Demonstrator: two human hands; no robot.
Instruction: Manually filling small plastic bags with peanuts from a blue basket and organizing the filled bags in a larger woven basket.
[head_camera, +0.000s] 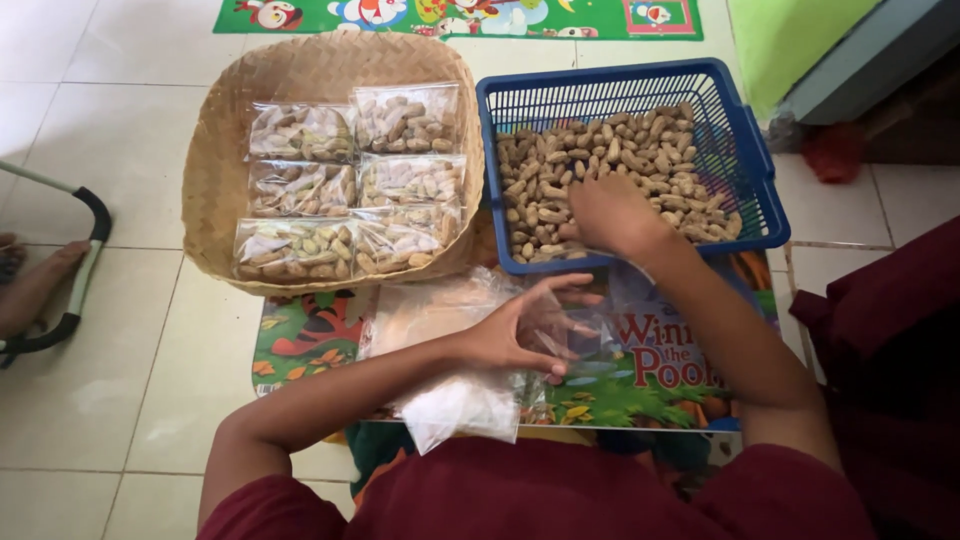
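Note:
My left hand (520, 328) holds a clear plastic bag (545, 318) open above a stack of empty clear bags (440, 350) lying on a colourful cartoon mat (640, 370). My right hand (610, 215) reaches into a blue plastic basket (745, 140) filled with unshelled peanuts (610, 150); its fingers are closed over some peanuts at the near left side of the pile. To the left, a round woven bamboo tray (215, 160) holds several sealed clear bags of peanuts (350, 180) laid in rows.
White floor tiles (110, 130) surround the mat. Another person's foot (35, 285) rests at the left edge beside a black-and-green curved bar (85, 265). A second cartoon mat (460, 15) lies at the top. A green cloth (790, 35) and dark red fabric (890, 350) lie at right.

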